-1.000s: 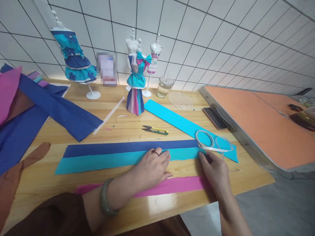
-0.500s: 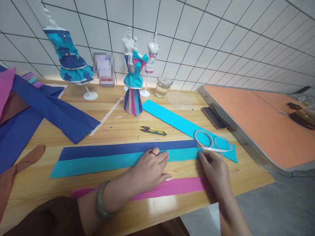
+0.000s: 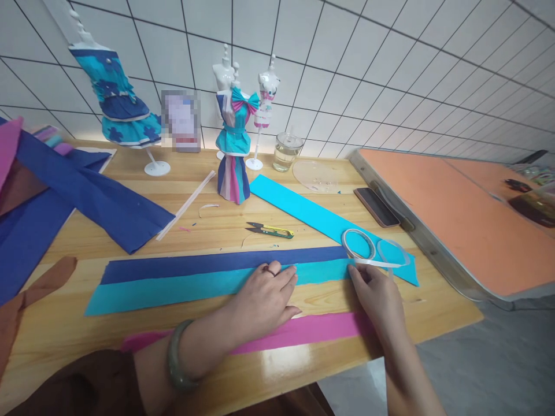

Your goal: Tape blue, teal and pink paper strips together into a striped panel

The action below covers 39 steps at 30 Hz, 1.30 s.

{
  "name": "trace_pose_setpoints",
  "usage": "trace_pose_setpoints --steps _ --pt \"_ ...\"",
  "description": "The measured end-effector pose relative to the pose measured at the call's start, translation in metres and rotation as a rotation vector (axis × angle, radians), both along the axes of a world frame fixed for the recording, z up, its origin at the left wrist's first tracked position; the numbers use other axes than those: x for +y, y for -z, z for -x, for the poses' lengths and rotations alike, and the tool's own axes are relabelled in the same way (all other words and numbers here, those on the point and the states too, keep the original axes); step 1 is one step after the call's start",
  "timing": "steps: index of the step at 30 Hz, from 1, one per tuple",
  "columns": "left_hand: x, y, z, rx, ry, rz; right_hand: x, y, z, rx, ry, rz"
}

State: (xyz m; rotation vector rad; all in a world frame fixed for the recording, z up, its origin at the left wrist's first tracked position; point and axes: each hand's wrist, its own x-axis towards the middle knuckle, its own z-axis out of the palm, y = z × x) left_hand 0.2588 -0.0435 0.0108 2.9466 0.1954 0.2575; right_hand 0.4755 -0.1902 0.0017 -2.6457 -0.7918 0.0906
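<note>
I see barely any change: my left hand [image 3: 264, 294] still presses flat on the teal strip [image 3: 173, 292], my right hand [image 3: 379, 294] keeps pinching its right end, so it remains along the navy strip's [image 3: 208, 263] near edge on the bench [image 3: 327, 297].

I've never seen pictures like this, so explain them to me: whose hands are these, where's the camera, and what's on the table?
There's no machine here: these are a person's own bare hands, seen by a camera worn on their head, looking forward and down. The left hand lies on a teal strip set along a dark blue strip. The right hand has its fingertips at the teal strip's right end; whether they pinch anything is unclear. Closer to the person is a pink strip. Farther back on the wooden table are thread snips, a bright blue band with a tape roll near its right end, a phone, a glass and small mannequins.
</note>
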Motion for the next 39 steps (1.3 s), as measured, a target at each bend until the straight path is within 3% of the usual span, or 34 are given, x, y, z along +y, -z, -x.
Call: trace_pose_setpoints --steps 8,23,28,31,34,39 --pt "-0.001 0.002 0.0 0.012 -0.003 -0.008 0.005 -0.003 -0.003 0.029 0.025 0.048" --pt "-0.001 0.001 0.0 0.007 0.002 -0.007 0.005 -0.004 -0.005 0.001 0.022 -0.013" --pt "0.0 0.001 0.0 0.006 0.004 0.0 -0.005 -0.003 0.007 -0.139 0.05 -0.049" --pt "0.0 0.001 0.0 0.006 0.004 0.004 -0.011 0.0 0.016 -0.257 -0.103 -0.019" --pt "0.0 0.001 0.0 0.005 -0.003 0.004 -0.014 0.005 0.017 -0.388 -0.314 0.133" --pt "-0.001 0.001 0.0 -0.007 -0.001 0.003 -0.013 0.011 0.01 -0.581 -0.346 0.353"
